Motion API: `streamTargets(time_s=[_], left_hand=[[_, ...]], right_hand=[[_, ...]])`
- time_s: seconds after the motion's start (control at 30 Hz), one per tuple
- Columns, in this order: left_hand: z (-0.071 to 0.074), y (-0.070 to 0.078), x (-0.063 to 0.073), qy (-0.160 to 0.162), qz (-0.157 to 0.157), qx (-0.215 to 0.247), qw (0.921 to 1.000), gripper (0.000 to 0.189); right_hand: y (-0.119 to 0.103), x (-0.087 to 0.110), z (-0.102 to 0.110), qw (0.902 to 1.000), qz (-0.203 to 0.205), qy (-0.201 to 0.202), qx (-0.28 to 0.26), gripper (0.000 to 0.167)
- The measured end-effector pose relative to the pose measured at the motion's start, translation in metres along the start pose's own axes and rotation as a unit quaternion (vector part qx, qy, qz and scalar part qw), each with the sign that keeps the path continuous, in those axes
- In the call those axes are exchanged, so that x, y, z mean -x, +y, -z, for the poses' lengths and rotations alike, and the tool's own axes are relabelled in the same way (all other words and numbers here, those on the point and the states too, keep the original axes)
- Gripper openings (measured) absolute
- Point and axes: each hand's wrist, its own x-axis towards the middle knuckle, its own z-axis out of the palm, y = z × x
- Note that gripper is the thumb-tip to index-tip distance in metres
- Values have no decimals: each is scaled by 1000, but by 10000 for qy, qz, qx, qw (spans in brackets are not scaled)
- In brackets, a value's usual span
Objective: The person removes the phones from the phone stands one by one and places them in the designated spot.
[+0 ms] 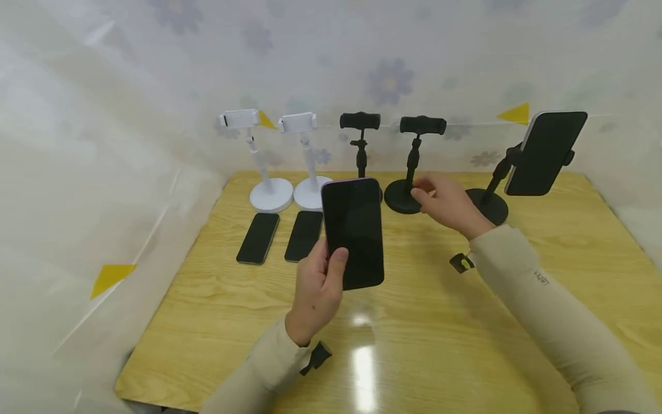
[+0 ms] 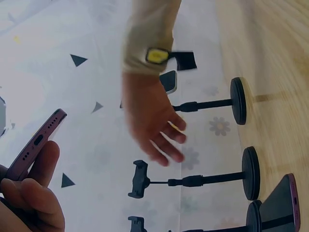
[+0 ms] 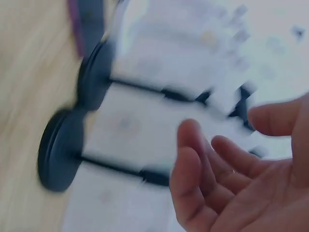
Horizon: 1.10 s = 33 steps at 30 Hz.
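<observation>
My left hand [image 1: 318,287] grips a dark-screened smartphone [image 1: 354,233] upright, its thumb over the lower left edge. The left wrist view shows the purple bottom edge of this phone [image 2: 36,142], with ports in it. My right hand [image 1: 445,201], fingers loosely bent and holding nothing, hovers beside the post of a black phone stand [image 1: 414,158]. In the right wrist view the right hand [image 3: 231,183] is apart from the blurred stands. Another black phone stand [image 1: 361,146] is partly hidden behind the held phone.
Two white phone stands [image 1: 271,194] [image 1: 310,192] stand at the back left. Before them two phones [image 1: 257,238] [image 1: 302,236] lie flat on the wooden table [image 1: 207,345]. On the right, a black stand [image 1: 488,207] carries a tilted phone [image 1: 545,152]. A flower-patterned sheet [image 1: 320,57] hangs behind.
</observation>
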Motion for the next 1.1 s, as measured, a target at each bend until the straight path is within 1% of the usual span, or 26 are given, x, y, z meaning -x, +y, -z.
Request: streamTargets(time_s=[0.07, 0.13, 0.2, 0.23, 0.33, 0.43, 0.53, 0.57, 0.63, 0.7, 0.77, 0.83, 0.9, 1.0, 1.1], left_hand=[[-3, 1, -3, -31, -33, 6, 10000, 23], [-6, 0, -3, 12, -96, -16, 10000, 19], [-8, -1, -1, 44, -114, -28, 9999, 17], [-9, -1, 0, 44, -129, -5, 9999, 17], [-15, -1, 1, -40, -158, 141, 9998, 17], [-21, 0, 1, -204, -203, 325, 9991, 17], [-27, 2, -1, -298, -336, 397, 9982, 16], [-29, 4, -3, -317, -380, 414, 9979, 16], [-31, 6, -4, -344, -454, 422, 9975, 15], [-32, 9, -6, -372, -510, 419, 9971, 15], [-33, 11, -6, -427, -547, 387, 9968, 14], [-34, 11, -6, -468, -547, 384, 9967, 14], [-34, 11, -4, -500, -507, 410, 9966, 14], [-32, 10, -2, -492, -410, 442, 9970, 14], [-31, 9, -1, -491, -368, 467, 9970, 14]], right_hand=[[-12, 24, -3, 9991, 300, 152, -273, 43], [-24, 47, -9, 9959, 638, 238, -593, 35], [-33, 67, -17, 9896, 971, 203, -1037, 28], [-36, 75, -21, 9850, 1162, 169, -1265, 26], [-43, 93, -27, 9702, 1655, 87, -1770, 21], [-46, 105, -30, 9539, 2117, 74, -2127, 22], [-50, 115, -30, 9377, 2405, 56, -2505, 26], [-51, 117, -29, 9346, 2448, 69, -2582, 26], [-53, 120, -29, 9336, 2451, 133, -2612, 26], [-56, 122, -30, 9395, 2353, 258, -2476, 24], [-58, 122, -30, 9473, 2279, 410, -2214, 22], [-59, 123, -31, 9519, 2211, 446, -2074, 21], [-59, 123, -33, 9538, 2180, 416, -2027, 20], [-59, 123, -35, 9543, 2113, 294, -2093, 18], [-59, 123, -37, 9546, 2076, 256, -2119, 16]])
